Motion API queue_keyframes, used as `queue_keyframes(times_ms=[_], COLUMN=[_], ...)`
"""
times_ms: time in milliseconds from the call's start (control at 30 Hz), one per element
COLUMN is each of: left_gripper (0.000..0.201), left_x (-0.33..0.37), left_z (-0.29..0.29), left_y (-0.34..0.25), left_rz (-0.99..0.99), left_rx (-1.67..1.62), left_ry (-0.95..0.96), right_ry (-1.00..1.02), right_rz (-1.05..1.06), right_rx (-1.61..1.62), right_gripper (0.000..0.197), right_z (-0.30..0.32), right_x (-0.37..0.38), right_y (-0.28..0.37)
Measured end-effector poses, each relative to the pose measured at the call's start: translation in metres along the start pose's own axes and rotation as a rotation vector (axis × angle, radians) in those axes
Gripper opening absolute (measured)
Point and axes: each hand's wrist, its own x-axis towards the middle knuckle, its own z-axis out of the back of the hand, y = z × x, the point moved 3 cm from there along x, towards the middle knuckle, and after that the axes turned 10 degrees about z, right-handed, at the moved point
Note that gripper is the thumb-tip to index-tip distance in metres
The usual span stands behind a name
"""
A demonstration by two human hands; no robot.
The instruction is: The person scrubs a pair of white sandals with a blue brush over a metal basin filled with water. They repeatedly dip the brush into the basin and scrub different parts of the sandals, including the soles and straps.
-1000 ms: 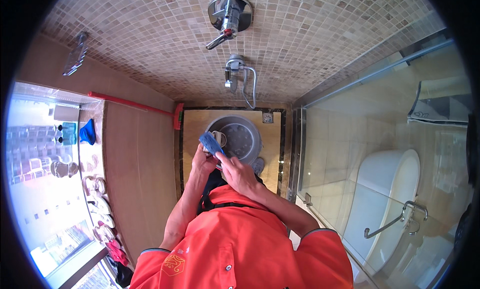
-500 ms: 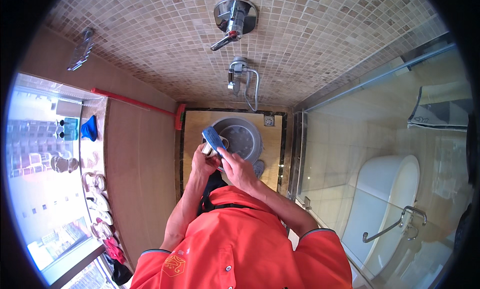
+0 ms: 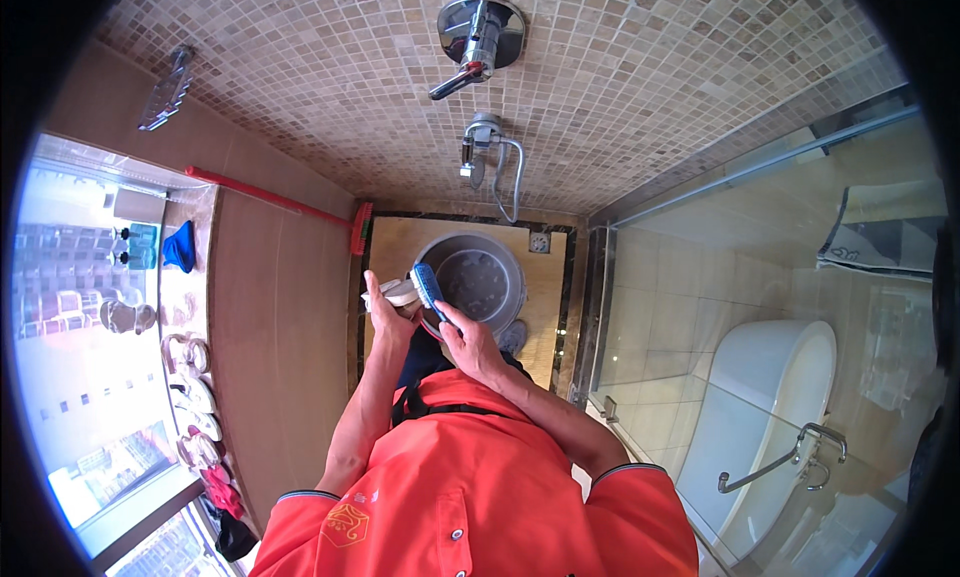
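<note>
My left hand [image 3: 391, 325] grips a pale shoe [image 3: 402, 293], perhaps a sandal, with the thumb side raised along it. In my right hand [image 3: 468, 343] is a blue scrubbing brush [image 3: 425, 282], held by its handle with the forefinger stretched along it. The brush head stands close beside the shoe; whether the bristles touch it I cannot tell. Both hands are over the near left rim of a round grey tub [image 3: 510, 262], in which water with whitish suds shows.
A red broom [image 3: 275, 203] leans at the left. Several shoes [image 3: 195, 392] line the window ledge, along with a blue cloth [image 3: 179, 247]. A shower mixer [image 3: 480, 37] and hose fitting [image 3: 484, 132] are on the tiled wall. Beyond the glass at right stands a white bathtub [image 3: 775, 377].
The shoe has moved left and been turned in my left hand, so more of it shows. The brush has tilted more upright and dropped slightly. My head view has shifted a little.
</note>
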Motion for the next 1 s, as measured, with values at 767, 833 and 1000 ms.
queue_keyframes(times_ms=[767, 833, 1000], left_gripper=[0.06, 0.057, 0.034], left_x=[0.025, 0.016, 0.006], left_z=[-0.01, -0.014, -0.017], left_y=[0.001, -0.003, -0.007], left_rz=[0.066, 0.051, -0.007], left_rx=[0.015, 0.043, 0.086], left_ry=[0.254, 0.351, 0.485], right_ry=[-0.012, -0.049, 0.009], right_rz=[-0.108, -0.09, -0.223], right_rx=[-0.023, 0.008, 0.006], right_gripper=[0.039, 0.039, 0.038], right_z=[0.016, 0.017, 0.019], right_x=[0.012, 0.012, 0.015], right_y=[0.003, -0.002, 0.002])
